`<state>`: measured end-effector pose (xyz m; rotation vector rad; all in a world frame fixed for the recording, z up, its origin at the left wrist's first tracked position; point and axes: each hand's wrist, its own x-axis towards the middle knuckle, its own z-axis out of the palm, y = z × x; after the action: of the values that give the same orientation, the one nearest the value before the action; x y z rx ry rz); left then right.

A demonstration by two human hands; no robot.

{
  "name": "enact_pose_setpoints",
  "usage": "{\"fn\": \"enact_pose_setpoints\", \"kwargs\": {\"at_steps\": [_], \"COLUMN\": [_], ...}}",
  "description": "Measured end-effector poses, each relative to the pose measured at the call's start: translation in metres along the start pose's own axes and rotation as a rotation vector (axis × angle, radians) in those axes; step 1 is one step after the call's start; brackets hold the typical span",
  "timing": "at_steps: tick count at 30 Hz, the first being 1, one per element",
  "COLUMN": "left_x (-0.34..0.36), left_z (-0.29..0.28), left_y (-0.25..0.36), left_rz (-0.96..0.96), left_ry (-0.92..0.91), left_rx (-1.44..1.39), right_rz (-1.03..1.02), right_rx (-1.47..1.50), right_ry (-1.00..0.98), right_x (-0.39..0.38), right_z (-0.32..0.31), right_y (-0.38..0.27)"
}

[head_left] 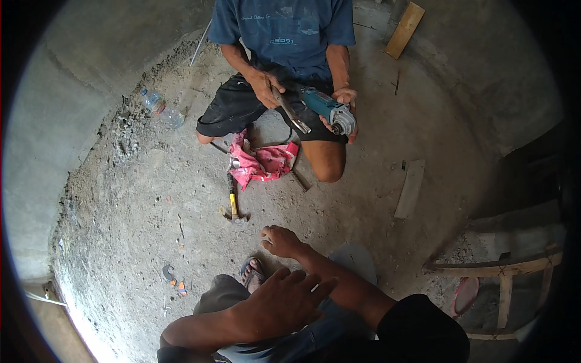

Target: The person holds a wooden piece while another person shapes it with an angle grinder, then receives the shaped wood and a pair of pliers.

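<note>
My left hand is over my lap, its fingers spread and nothing visible in them. My right arm reaches across it from the lower right. My right hand hangs beyond it with curled fingers, and nothing shows in its grasp. Just past that hand, a claw hammer with a black and yellow handle lies on the floor. Opposite me, a seated person in a blue shirt holds a teal angle grinder in one hand and a long metal hand tool in the other.
A pink cloth lies before the other person's legs. Plastic bottles are at the far left. A flat strip and a wooden frame are on the right; a plank leans at the back. Small orange pieces lie near my foot.
</note>
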<state>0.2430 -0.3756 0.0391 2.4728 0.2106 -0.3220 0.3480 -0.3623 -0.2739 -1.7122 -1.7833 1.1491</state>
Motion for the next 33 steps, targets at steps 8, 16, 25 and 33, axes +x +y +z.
{"fn": "enact_pose_setpoints", "kwargs": {"at_steps": [8, 16, 25, 33], "left_x": [-0.0005, -0.0003, 0.0008, 0.0031], "left_z": [-0.0022, -0.0050, -0.0020, -0.0036], "left_y": [0.0016, 0.0039, 0.0007, 0.0016], "left_rz": [0.013, -0.006, 0.012, -0.004], "left_ry": [0.005, -0.048, -0.020, -0.050], "left_rx": [0.008, 0.017, -0.009, 0.002], "right_rz": [0.009, -0.012, 0.007, 0.010], "right_rx": [-0.002, -0.010, -0.008, -0.007], "right_ry": [0.018, 0.039, 0.021, 0.030], "right_x": [-0.0033, -0.0035, -0.0032, -0.0042], "right_z": [-0.0055, -0.0050, -0.0060, -0.0069], "right_y": [-0.0053, -0.0073, -0.0038, -0.0031]}}
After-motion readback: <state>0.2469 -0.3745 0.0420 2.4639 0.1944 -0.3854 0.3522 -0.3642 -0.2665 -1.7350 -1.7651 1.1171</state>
